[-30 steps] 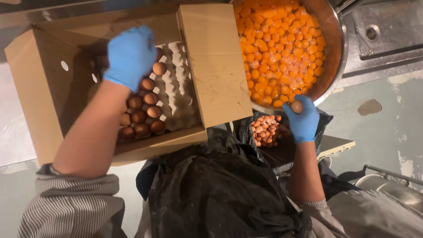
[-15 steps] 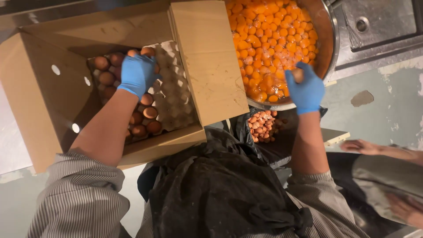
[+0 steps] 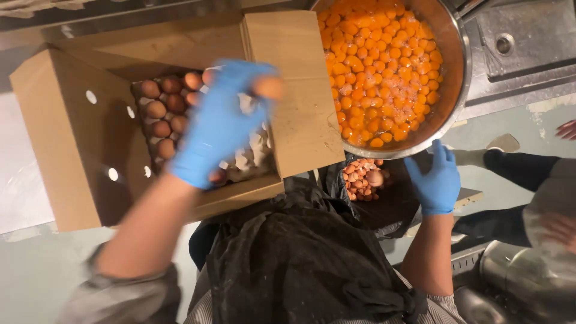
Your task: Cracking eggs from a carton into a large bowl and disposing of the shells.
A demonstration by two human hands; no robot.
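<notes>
My left hand [image 3: 219, 123], in a blue glove, was raised over the open cardboard box [image 3: 66, 138], fingers curled around a brown egg [image 3: 267, 87] that showed at the fingertips; the hand was blurred, so I could not make out the grip any finer than that. My right hand [image 3: 437, 180], gloved the same, hung with fingers spread and nothing in it, just under the near rim of the big steel bowl [image 3: 455, 66].

The held egg sat above the box's right side, close to the upright flap [image 3: 294, 90]. Beneath it lay a grey pulp tray [image 3: 255, 153] with brown eggs [image 3: 163, 111] filling its left part and bare cups on the right.

The bowl, at the box's right edge, was full of orange yolks [image 3: 381, 72] lying in clear white. Below it, between the box and my right hand, a dark bag [image 3: 393, 207] held a heap of broken shells [image 3: 360, 177]. My black apron [image 3: 300, 264] filled the near middle.

Beyond the bowl ran a steel sink surface [image 3: 522, 42] with a round drain. The floor [image 3: 36, 270] was pale grey-green. At the right edge another person's hand [image 3: 567, 129] and dark sleeve [image 3: 522, 168] showed, with a steel pot [image 3: 522, 282] in the lower right corner.
</notes>
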